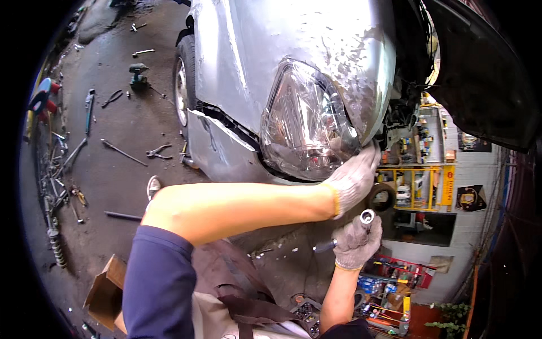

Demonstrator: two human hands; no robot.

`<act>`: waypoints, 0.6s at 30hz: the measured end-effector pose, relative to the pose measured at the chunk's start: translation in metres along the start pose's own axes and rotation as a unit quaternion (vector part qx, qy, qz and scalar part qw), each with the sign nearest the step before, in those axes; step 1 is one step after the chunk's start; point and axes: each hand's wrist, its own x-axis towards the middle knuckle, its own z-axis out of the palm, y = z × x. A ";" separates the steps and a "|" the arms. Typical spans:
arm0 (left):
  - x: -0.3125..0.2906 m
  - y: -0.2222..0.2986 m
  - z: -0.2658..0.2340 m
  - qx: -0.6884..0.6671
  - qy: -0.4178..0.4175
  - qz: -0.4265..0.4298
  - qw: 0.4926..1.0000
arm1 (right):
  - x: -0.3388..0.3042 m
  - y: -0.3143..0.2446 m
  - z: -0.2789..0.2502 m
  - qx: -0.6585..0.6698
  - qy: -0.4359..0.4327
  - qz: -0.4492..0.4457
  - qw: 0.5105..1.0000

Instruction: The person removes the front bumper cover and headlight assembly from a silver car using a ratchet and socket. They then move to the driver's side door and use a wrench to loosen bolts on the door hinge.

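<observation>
In a grey work glove, my left hand (354, 178) reaches to the lower inner corner of the car's clear headlight (310, 124). Its fingers are stretched out along the edge of the silver body panel; the fingertips are partly hidden there. My right hand (357, 244), gloved too, is closed around a socket wrench (367, 216), below and to the right of the left hand. The round metal socket end points up out of the fist, and part of the handle shows on its left side. The headlight sits in the car's front corner, below scuffed silver bodywork (339, 51).
Tools lie on the dark floor at left: a cordless drill (138, 78), pliers (158, 151), wrenches (144, 52). A cardboard box (106, 291) stands at lower left. The raised dark hood (485, 73) overhangs at right. Beyond are a yellow rack (432, 189) and a tyre (381, 197).
</observation>
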 end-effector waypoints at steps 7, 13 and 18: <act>0.085 -0.004 0.021 0.265 -0.116 0.049 0.956 | 0.001 0.023 0.027 0.048 0.040 -0.008 0.998; 0.084 -0.010 0.030 0.328 -0.102 0.042 0.938 | -0.009 0.036 0.034 0.049 0.010 -0.015 0.999; 0.082 -0.006 0.041 -0.331 -0.060 -0.114 0.935 | -0.022 0.033 0.035 0.105 0.021 -0.034 0.994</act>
